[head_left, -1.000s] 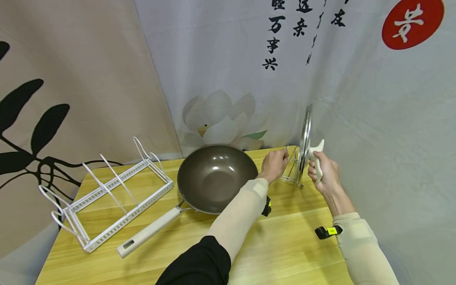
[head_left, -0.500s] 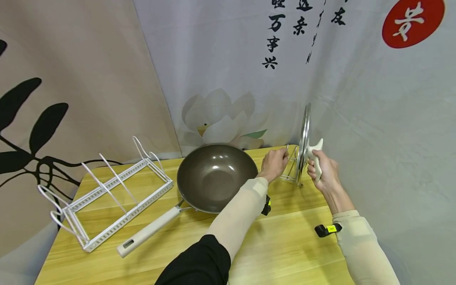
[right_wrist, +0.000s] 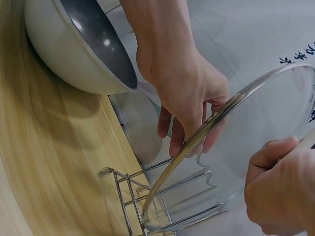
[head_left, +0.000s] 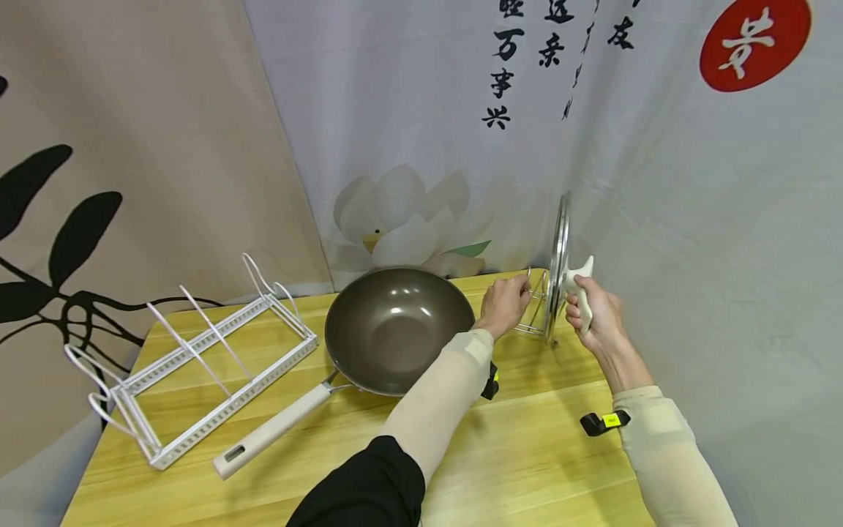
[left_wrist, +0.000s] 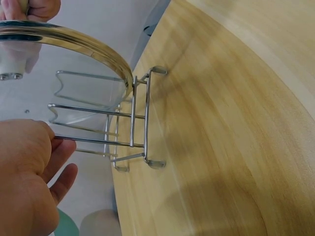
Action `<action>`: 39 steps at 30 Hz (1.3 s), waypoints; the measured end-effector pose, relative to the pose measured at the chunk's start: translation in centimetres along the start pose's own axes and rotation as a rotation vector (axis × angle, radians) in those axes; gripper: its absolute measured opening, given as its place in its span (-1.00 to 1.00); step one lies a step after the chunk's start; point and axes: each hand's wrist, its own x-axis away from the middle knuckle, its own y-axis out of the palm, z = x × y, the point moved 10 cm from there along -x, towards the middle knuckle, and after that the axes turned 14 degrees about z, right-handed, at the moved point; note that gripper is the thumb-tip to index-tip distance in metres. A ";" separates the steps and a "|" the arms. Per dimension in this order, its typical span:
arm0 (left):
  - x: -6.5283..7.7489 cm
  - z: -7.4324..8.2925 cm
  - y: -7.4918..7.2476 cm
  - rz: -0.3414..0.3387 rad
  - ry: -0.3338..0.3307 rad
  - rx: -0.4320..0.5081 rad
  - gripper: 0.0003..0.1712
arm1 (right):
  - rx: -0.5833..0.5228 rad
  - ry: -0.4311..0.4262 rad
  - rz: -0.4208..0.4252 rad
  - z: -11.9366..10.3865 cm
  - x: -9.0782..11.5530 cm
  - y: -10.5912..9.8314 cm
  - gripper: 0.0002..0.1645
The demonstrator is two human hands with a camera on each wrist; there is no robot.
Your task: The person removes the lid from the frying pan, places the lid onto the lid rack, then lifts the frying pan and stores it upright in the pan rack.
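A glass pot lid (head_left: 560,263) with a metal rim stands on edge at the back right of the table. Its lower rim sits between the wires of a small metal lid rack (left_wrist: 133,113). My right hand (head_left: 602,315) grips the lid's white handle (head_left: 585,296) from the right side. With thumb and fingers, my left hand (head_left: 506,304) pinches one upright wire at the rack's left end; the left wrist view shows that wire running into the hand (left_wrist: 24,177). Through the glass, the right wrist view shows part of the rack (right_wrist: 182,196).
Left of my left forearm lies a brown wok (head_left: 398,329), its pale handle (head_left: 273,432) pointing to the front left. A white rack (head_left: 211,366) with upright bars stands at the table's left. Printed curtains (head_left: 408,110) hang close behind the wooden table (head_left: 527,454) and along its right.
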 end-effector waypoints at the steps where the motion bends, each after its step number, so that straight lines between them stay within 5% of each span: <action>1: 0.0 0.0 0.0 0.001 0.000 -0.001 -0.84 | 0.005 -0.002 -0.002 0.0 0.0 0.0 -0.69; 39: -0.1 -0.2 0.2 0.003 0.014 0.046 -0.81 | 0.106 -0.021 0.025 0.0 -0.8 1.2 -0.70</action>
